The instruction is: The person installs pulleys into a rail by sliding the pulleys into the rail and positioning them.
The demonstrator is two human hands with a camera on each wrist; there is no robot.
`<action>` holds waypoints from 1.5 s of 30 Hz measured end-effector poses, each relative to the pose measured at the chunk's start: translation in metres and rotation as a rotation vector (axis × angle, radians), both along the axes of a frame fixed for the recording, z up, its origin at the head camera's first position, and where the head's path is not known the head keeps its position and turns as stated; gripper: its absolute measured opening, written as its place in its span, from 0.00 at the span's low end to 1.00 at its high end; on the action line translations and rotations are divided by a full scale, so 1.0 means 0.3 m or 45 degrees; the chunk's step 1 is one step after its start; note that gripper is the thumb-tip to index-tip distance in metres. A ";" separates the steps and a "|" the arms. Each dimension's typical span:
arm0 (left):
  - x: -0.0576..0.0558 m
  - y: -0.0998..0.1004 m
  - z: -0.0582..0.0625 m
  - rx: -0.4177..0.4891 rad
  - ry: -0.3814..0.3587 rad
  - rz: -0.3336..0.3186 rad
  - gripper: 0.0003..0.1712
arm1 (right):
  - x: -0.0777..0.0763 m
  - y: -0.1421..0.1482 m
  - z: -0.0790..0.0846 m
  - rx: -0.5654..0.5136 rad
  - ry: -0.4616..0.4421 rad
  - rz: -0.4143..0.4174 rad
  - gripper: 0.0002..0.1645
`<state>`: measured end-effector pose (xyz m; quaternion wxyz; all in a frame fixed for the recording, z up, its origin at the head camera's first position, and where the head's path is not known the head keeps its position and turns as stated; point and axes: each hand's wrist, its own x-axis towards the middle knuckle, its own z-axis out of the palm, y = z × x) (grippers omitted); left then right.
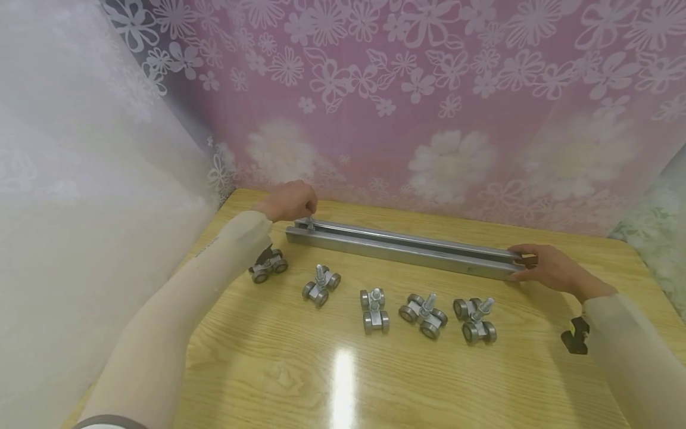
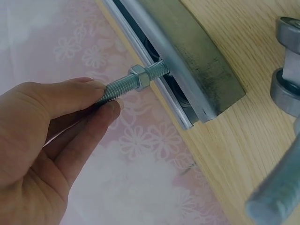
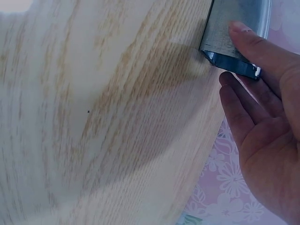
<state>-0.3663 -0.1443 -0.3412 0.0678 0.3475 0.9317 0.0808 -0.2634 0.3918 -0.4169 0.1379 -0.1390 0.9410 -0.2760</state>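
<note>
Presently: left hand (image 1: 289, 201) pinches free end of threaded bolt (image 2: 123, 86) | bolt projects from slotted rail (image 1: 402, 252) near its left end, nut (image 2: 139, 77) between fingertips and rail | right hand (image 1: 557, 271) grips rail's opposite end | five wheeled trolleys (image 1: 374, 322) nearer on table (image 1: 278, 381)

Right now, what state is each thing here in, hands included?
Left hand: pinching a bolt.
Bolt: protruding from the rail's slot, nut on it.
Rail: lying slot upward on the table.
Right hand: holding the rail's right end.
Five wheeled trolleys: standing on the table, leftmost partly hidden.
</note>
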 end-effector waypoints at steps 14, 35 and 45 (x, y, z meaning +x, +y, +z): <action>-0.010 -0.027 0.010 0.067 0.003 -0.007 0.09 | 0.002 -0.001 0.012 0.031 0.027 0.003 0.45; -0.011 -0.047 -0.008 0.155 -0.082 0.046 0.08 | 0.005 0.002 0.020 0.078 0.053 0.003 0.46; -0.001 -0.124 -0.067 0.302 -0.253 0.152 0.29 | 0.015 -0.012 0.004 0.040 0.031 -0.010 0.47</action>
